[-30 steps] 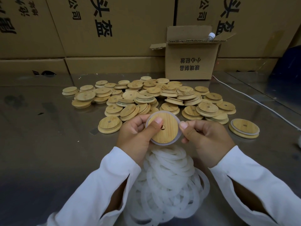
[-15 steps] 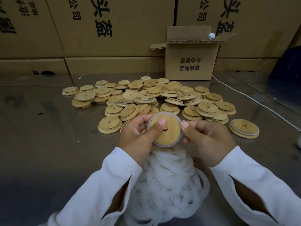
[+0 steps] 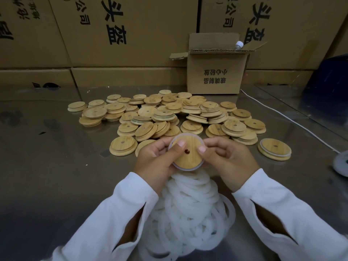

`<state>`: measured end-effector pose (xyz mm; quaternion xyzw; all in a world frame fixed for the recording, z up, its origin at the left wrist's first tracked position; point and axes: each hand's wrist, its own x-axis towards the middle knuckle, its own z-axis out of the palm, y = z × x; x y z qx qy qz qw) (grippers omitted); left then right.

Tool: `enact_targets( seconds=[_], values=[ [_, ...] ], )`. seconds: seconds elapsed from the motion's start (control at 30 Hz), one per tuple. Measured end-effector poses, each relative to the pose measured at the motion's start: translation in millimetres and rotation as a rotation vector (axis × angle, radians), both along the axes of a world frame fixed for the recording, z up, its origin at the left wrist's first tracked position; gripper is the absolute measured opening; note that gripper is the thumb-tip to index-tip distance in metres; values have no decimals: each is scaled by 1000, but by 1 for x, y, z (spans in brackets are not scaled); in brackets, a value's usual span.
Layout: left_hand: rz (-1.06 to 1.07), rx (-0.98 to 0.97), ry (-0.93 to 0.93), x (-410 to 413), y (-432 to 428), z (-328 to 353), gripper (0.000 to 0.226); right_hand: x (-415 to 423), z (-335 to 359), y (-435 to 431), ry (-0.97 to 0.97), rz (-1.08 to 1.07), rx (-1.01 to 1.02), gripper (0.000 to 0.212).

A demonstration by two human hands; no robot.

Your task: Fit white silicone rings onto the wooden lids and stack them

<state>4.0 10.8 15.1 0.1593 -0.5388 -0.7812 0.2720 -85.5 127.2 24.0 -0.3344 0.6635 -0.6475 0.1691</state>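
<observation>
Both hands hold one round wooden lid (image 3: 189,157) with a small centre hole, above a heap of white silicone rings (image 3: 190,210). A white ring (image 3: 185,136) runs around the lid's rim. My left hand (image 3: 156,161) grips the lid's left side with its thumb pressed on the face. My right hand (image 3: 231,161) pinches the right edge, thumb on top. A big pile of bare wooden lids (image 3: 165,115) lies beyond my hands. To the right sits a short stack of ringed lids (image 3: 274,148).
The work surface is a shiny metal table (image 3: 47,166). An open cardboard box (image 3: 216,72) with a bottle cap showing stands at the back. Large cartons (image 3: 113,34) wall off the rear. A white cable (image 3: 293,121) runs along the right side.
The lid has turned slightly in my hands, its hole shifting lower left. My thumbs have slid along its upper rim. The piles have not moved.
</observation>
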Motion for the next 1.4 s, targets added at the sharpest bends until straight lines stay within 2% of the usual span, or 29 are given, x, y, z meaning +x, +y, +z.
enact_targets(
  seconds=[0.1,0.2,0.3,0.43,0.63,0.73,0.8,0.9,1.0,1.07,1.23,1.33,1.4],
  values=[
    [3,39,-16,0,-2,1,46,-24,5,7,-22,-307,11,1],
    [29,34,-18,-1,-5,2,38,-62,14,33,-9,-760,77,21],
    [87,7,0,-2,-3,1,29,-89,13,63,-86,-1005,136,34],
    [238,-12,81,-2,-5,1,16,-104,2,68,-195,-1077,235,41],
    [305,-10,47,-2,-16,-3,9,-103,-3,63,-82,-1067,406,44],
    [318,-17,24,-2,-20,-5,10,-99,1,60,-67,-1109,362,48],
    [326,-23,15,-1,-22,-6,10,-88,5,54,94,-1053,245,42],
    [348,-18,11,1,-24,-7,11,-56,6,34,425,-717,180,28],
    [350,-2,-2,1,-25,-9,12,-25,-2,0,491,-211,350,29],
    [346,5,-17,2,-24,-10,12,-19,-8,-26,481,-42,480,44],
    [368,13,-24,7,-26,-14,14,-37,-2,-68,494,-103,644,73],
    [367,46,-8,11,-27,-14,13,-47,2,-74,376,-81,733,77],
    [359,64,-4,12,-28,-13,13,-48,2,-72,414,-83,769,76]
  ],
)
